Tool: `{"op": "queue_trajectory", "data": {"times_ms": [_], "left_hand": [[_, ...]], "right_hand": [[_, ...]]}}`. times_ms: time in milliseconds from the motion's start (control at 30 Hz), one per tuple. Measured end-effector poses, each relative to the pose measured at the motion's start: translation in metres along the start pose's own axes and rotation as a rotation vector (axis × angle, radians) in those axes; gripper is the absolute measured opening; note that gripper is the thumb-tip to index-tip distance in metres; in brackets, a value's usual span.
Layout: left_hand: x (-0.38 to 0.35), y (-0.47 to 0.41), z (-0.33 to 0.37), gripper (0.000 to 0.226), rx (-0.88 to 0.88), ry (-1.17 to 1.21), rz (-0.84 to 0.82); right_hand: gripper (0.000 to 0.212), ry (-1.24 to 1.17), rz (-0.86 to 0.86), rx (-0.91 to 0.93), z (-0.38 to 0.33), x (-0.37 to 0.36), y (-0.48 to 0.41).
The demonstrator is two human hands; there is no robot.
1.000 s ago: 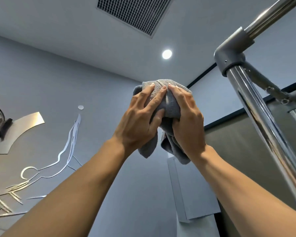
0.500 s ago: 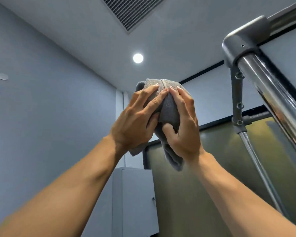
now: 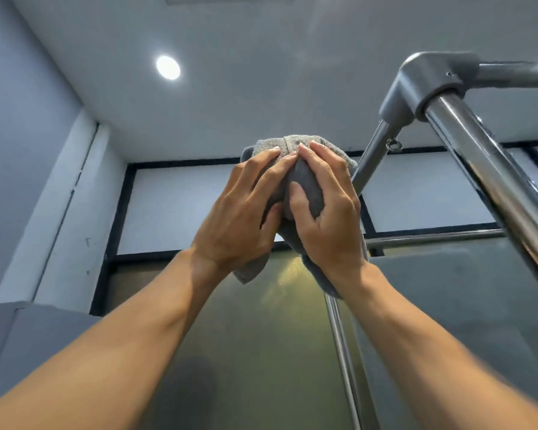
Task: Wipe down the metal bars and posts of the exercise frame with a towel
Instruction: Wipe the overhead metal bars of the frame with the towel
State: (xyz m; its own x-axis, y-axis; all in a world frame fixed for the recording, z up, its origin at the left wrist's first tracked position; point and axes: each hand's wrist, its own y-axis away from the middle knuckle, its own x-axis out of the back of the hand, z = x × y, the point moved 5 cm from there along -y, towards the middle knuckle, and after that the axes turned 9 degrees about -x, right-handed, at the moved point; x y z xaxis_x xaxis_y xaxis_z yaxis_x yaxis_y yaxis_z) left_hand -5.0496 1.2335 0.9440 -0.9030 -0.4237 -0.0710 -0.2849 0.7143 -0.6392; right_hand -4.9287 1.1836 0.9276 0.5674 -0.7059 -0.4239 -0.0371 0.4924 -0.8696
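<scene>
Grey towel (image 3: 305,187), one, is gripped by curled fingers of left hand (image 3: 239,218) and right hand (image 3: 330,218) beside three chrome bars (image 3: 494,187).

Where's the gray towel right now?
In the head view's middle, the gray towel is bunched between the left hand and right hand, by a thin metal post below-left of the corner joint.

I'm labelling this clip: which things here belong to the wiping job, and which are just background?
Job: towel, gripped by left hand and right hand; thick bar; thin bar; corner joint.
Background: ceiling light; window; grey cabinet.
</scene>
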Motion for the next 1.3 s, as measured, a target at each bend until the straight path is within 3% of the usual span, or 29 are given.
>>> {"op": "queue_trajectory", "data": {"times_ms": [267,533,667,733,800,967,1133,1300], "left_hand": [[-0.086,0.007,-0.022,0.051,0.098,0.254,0.383],[-0.17,-0.014,-0.031,0.053,0.254,0.561,0.807],[-0.203,-0.046,-0.041,0.056,0.354,0.726,0.783],[-0.219,-0.06,-0.045,0.058,0.427,0.797,0.729],[-0.231,-0.067,-0.047,0.059,0.476,0.845,0.714],[-0.26,-0.07,-0.046,0.057,0.54,0.98,0.724],[-0.279,-0.061,-0.04,0.051,0.571,1.022,0.797],[-0.267,-0.073,-0.024,0.057,0.502,1.154,0.872]], "right_hand": [[0.041,0.264,-0.002,0.252,0.051,-0.006,-0.016],[0.038,0.676,-0.181,0.481,0.079,0.0,-0.054],[0.038,1.06,-0.27,0.517,0.091,0.002,-0.086],[0.044,1.387,-0.253,0.561,0.098,0.005,-0.099],[0.052,1.544,-0.262,0.536,0.104,0.005,-0.106],[0.065,1.635,-0.352,0.515,0.129,-0.003,-0.105],[0.064,1.56,-0.477,0.49,0.131,-0.001,-0.095],[0.055,1.646,-0.41,0.555,0.107,0.012,-0.09]]}}
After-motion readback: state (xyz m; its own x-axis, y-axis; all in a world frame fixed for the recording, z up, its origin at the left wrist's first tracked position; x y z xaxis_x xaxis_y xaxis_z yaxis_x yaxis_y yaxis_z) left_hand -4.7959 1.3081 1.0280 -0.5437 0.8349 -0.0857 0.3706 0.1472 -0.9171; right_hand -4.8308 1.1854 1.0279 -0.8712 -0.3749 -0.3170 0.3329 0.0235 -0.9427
